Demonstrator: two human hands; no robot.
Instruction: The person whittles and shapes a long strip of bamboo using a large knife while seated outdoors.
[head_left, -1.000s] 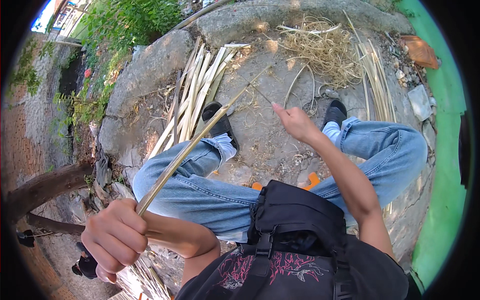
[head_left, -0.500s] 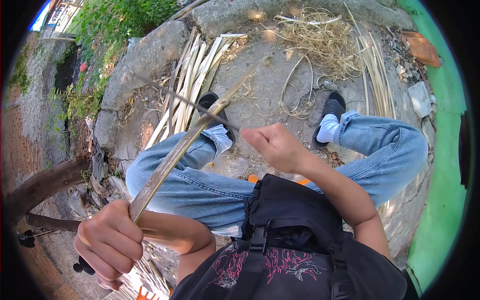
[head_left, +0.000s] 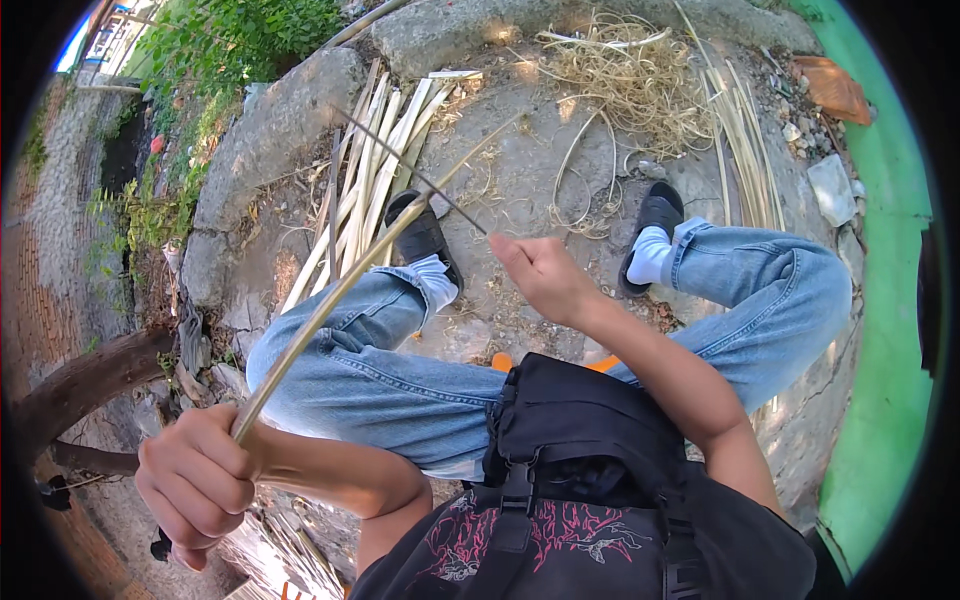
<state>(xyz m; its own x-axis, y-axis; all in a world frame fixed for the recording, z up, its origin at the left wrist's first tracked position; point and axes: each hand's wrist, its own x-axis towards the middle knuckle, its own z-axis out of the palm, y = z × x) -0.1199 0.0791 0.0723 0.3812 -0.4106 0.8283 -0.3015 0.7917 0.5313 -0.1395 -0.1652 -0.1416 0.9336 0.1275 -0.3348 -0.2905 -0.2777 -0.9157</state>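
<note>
At the lower left, my left hand (head_left: 200, 478) is closed round the near end of a long bamboo strip (head_left: 318, 312). The strip slants away over my left knee and tapers to a thin far tip. My right hand (head_left: 552, 282), in the middle, is closed on a knife whose long, thin, dark blade (head_left: 392, 150) shows almost edge-on; its handle is hidden in my fist. The blade crosses the bamboo strip near the strip's far part, over my left sandal (head_left: 418, 235). I cannot tell whether the two touch.
Split bamboo strips (head_left: 372, 160) lie beyond my left foot, more strips (head_left: 748, 150) at the far right. A tangle of shavings (head_left: 635, 85) sits between them. A concrete kerb (head_left: 275, 115), a branch (head_left: 95, 375) and a green wall (head_left: 885, 330) border the ground. A black bag (head_left: 590, 420) rests on my lap.
My left hand has moved slightly down and left, and the bamboo strip has turned to show a narrower side. The knife's tip has swung to the right and away from me.
</note>
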